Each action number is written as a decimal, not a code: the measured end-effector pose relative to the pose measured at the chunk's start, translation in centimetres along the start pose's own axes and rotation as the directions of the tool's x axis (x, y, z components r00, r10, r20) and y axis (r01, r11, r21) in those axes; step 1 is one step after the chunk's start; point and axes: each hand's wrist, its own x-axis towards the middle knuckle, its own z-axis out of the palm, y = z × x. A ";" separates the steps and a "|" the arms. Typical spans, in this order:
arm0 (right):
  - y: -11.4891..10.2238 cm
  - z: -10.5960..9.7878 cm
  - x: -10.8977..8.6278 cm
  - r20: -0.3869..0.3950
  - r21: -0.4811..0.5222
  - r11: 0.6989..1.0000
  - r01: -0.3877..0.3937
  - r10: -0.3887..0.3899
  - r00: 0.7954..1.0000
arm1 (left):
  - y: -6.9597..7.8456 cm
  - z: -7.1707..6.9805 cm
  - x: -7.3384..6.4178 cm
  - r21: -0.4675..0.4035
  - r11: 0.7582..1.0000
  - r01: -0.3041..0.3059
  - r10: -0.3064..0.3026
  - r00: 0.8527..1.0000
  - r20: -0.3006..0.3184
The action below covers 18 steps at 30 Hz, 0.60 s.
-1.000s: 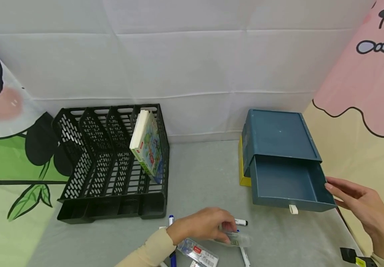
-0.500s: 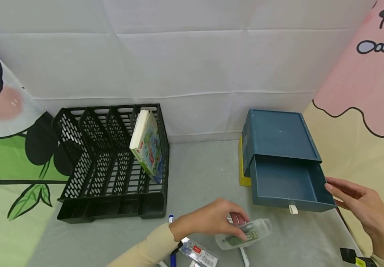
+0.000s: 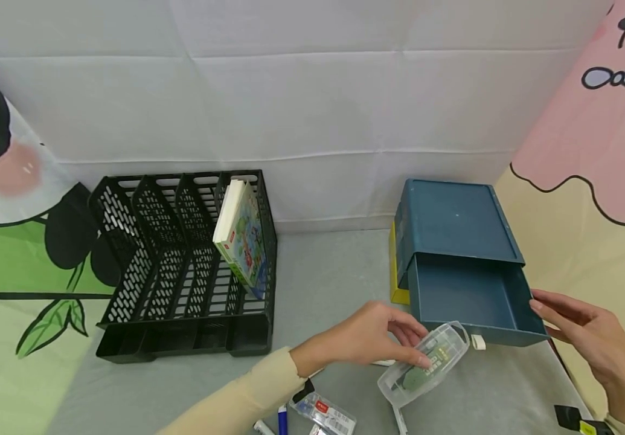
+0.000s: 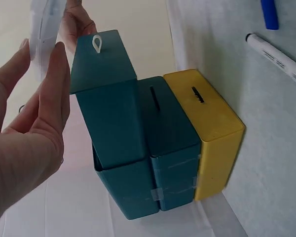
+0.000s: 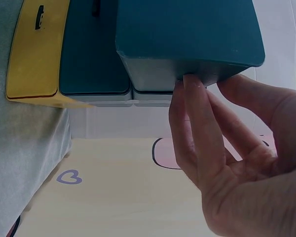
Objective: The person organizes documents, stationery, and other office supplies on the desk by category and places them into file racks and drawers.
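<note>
Left hand (image 3: 372, 335): fingers were clamped on clear case (image 3: 430, 374)
Clear case: was held above counter (image 3: 334, 272), just before drawer (image 3: 470, 296); green item showed inside
Right hand (image 3: 595, 341): fingers touched drawer's side wall; gripping or not, couldn't tell
Drawer: stuck out of blue unit (image 3: 459, 217)
Black rack (image 3: 182, 339): stood left, book (image 3: 247, 241) tilted inside
Near left sleeve (image 3: 252, 386): blue marker (image 3: 282, 421), clear pack (image 3: 327, 415) lay
</note>
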 end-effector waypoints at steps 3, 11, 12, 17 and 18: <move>0.0 0.0 0.0 0.001 0.007 1.000 0.001 -0.001 1.000 | 0.6 -0.1 0.7 -0.032 0.999 0.020 -0.021 1.000 -0.023; 0.1 0.0 0.0 -0.004 0.021 1.000 0.007 -0.007 1.000 | 2.0 -0.2 3.0 -0.153 0.980 0.129 -0.152 0.977 -0.152; 0.1 0.0 0.0 -0.004 0.019 1.000 0.007 -0.007 1.000 | 2.2 -0.3 3.3 -0.160 0.977 0.141 -0.167 0.972 -0.167; 0.0 0.0 0.0 -0.004 0.022 1.000 0.011 -0.011 1.000 | 2.6 -0.4 4.7 -0.204 0.958 0.203 -0.246 0.946 -0.210; 0.0 0.0 0.0 -0.006 0.024 1.000 0.012 -0.012 1.000 | 2.7 -0.3 4.9 -0.214 0.953 0.213 -0.259 0.942 -0.215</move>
